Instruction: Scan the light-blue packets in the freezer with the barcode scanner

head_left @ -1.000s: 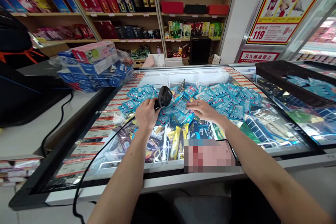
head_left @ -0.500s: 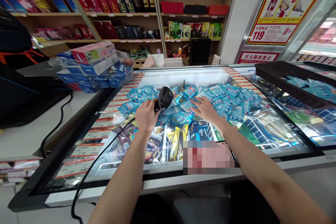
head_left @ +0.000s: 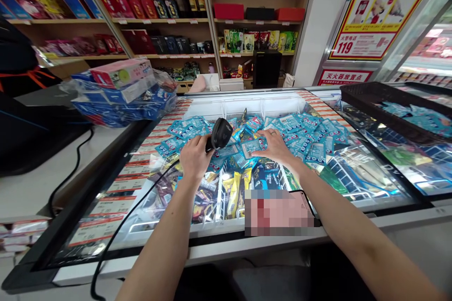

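My left hand (head_left: 194,155) is closed around the handle of a black barcode scanner (head_left: 221,134), its head tilted over a spread of small blue packets (head_left: 293,124) on the freezer's glass top. A cable runs from the scanner down to the left. My right hand (head_left: 274,146) is open, thumb and forefinger apart, at the right edge of one blue packet (head_left: 250,147) that lies in front of the scanner. Whether the fingertips grip its edge is unclear. Near my right forearm lies a phone (head_left: 305,200), mostly blurred out.
Under the glass, the freezer (head_left: 212,244) holds wrapped ice creams, including yellow ones (head_left: 233,188). Plastic-wrapped boxes (head_left: 120,96) stand on the left. A dark tray (head_left: 374,99) with more blue packets rests at the right. Stocked shelves (head_left: 162,21) line the back.
My right thumb has spread away from the forefinger, down along the packet's near side. My left hand still holds the scanner in almost the same place. The whole view has shifted slightly.
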`<state>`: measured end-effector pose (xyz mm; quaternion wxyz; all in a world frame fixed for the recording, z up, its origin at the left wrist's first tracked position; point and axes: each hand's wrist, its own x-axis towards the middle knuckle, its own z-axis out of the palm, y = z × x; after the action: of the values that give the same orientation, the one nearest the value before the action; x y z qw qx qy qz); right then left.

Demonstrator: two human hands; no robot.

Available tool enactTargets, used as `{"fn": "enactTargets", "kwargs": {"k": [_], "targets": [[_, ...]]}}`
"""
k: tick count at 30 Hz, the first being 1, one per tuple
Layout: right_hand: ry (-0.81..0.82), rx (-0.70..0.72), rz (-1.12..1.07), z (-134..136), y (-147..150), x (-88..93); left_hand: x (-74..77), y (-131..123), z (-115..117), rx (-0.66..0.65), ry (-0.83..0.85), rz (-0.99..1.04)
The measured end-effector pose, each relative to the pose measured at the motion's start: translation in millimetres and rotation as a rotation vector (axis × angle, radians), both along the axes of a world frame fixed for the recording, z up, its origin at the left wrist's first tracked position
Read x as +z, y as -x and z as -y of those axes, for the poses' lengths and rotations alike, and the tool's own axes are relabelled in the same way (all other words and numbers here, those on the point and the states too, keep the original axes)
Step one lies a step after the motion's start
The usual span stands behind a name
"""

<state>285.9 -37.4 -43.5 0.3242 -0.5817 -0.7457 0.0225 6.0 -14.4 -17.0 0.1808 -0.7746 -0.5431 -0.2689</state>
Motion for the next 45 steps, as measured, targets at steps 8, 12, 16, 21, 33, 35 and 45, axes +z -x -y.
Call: {"fn": "enactTargets", "kwargs": {"k": [8, 12, 16, 21, 33, 35, 45], "targets": [[-0.040, -0.080, -0.261, -14.9, -17.0, -0.6, 4.4, -5.1, 4.6, -0.173, 0.037, -0.075], [-0.067, -0.108, -0.292, -19.4, -24.0, -2.0, 5.0, -10.0, 6.6, -0.300, 0.084, -0.155], [-0.080, -0.091, -0.388, -22.2, -28.1, -5.3, 4.3, -12.3, 6.8, -0.321, 0.109, -0.183], [-0.126, -0.091, -0.579, -26.4, -31.4, -9.9, 3.7, -14.3, 7.5, -0.352, 0.142, -0.213], [-0.167, -0.062, -0.646, -27.7, -30.6, -6.9, 4.8, -20.9, 11.9, -0.317, 0.161, -0.170], [-0.167, -0.048, -0.653, -27.4, -29.2, -5.9, 3.9, -21.9, 12.1, -0.305, 0.171, -0.160], [-0.155, -0.007, -0.643, -23.0, -24.1, -2.2, 1.4, -23.4, 11.5, -0.277, 0.168, -0.137]]}}
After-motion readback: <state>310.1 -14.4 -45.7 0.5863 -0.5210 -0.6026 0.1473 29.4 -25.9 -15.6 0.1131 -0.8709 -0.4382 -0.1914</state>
